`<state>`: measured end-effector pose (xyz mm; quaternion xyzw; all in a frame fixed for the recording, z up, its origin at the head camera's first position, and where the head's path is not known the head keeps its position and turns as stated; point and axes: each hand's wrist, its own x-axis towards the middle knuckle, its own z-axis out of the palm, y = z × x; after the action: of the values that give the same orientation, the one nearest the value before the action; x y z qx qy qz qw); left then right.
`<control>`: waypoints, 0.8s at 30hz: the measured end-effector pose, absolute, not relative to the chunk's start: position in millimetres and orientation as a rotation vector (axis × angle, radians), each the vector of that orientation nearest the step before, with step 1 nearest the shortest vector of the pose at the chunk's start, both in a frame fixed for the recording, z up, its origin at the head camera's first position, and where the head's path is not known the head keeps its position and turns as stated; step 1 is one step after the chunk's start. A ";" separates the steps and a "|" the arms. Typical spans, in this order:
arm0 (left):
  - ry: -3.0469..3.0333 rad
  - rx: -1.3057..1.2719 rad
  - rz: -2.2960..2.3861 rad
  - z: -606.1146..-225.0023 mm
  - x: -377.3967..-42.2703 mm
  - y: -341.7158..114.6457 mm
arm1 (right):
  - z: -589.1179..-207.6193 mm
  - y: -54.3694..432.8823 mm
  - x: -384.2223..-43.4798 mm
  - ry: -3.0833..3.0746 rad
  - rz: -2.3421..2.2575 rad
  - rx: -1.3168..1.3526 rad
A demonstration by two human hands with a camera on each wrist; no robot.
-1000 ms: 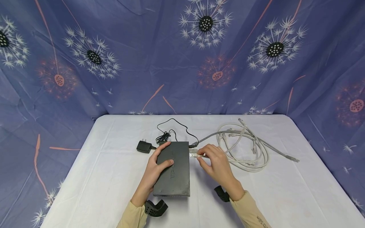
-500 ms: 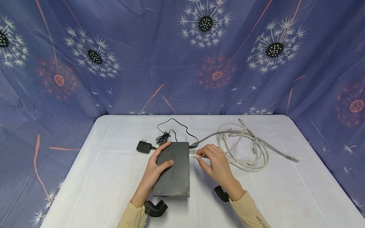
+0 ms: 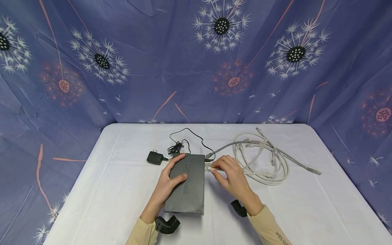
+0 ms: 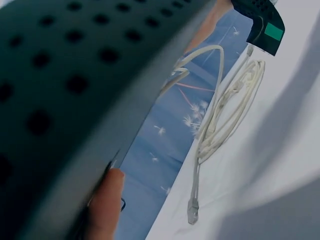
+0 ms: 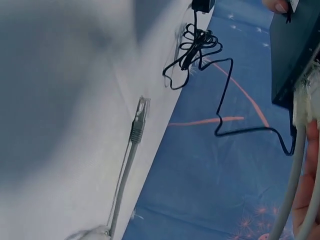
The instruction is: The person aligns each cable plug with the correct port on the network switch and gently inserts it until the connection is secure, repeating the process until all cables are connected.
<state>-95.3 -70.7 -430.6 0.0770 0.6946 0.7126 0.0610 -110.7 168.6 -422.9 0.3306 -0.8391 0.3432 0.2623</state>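
A flat dark grey network switch [image 3: 191, 192] is held in my left hand [image 3: 162, 189], thumb across its top and fingers along its left side. At the far end of its right side, my right hand [image 3: 234, 177] pinches a clear cable plug [image 3: 208, 166] between thumb and fingertips. In the right wrist view, two pale cables run from clear plugs [image 5: 303, 105] at the switch's edge; how deep they sit is unclear. A thin black power cord [image 3: 209, 160] meets the same side. The switch's perforated dark casing [image 4: 65, 105] blocks much of the left wrist view.
Coiled pale network cables [image 3: 280, 172] lie at the right. A grey cable [image 3: 295, 161] stretches across them, one plug [image 5: 138, 125] on the tabletop near the switch. A black power adapter [image 3: 154, 157] and bundled cord [image 3: 175, 148] lie behind left. White cloth covers the table [image 3: 107, 190].
The switch has shifted slightly to the right and toward me, tilting a little. My right hand stays at the plug in nearly the same spot. The coiled cables lie almost unchanged.
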 end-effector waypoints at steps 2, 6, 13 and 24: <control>2.103 0.236 2.152 -430.5 -95.2 -70.5 | -424.3 168.4 -110.6 -2.259 0.963 0.908; 2.102 0.231 2.152 -429.7 -95.3 -70.1 | -425.9 167.4 -110.0 -2.245 0.975 0.913; 2.102 0.224 2.149 -428.7 -95.5 -69.2 | -430.0 163.1 -108.7 -2.172 0.900 0.885; 2.145 0.255 2.131 -427.4 -95.4 -66.7 | -434.9 152.8 -110.3 -1.996 0.884 0.791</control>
<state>-95.4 -66.7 -427.4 0.0839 0.7059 0.7013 0.0534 -110.3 152.8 -434.9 0.3123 -0.7885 0.3492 0.3985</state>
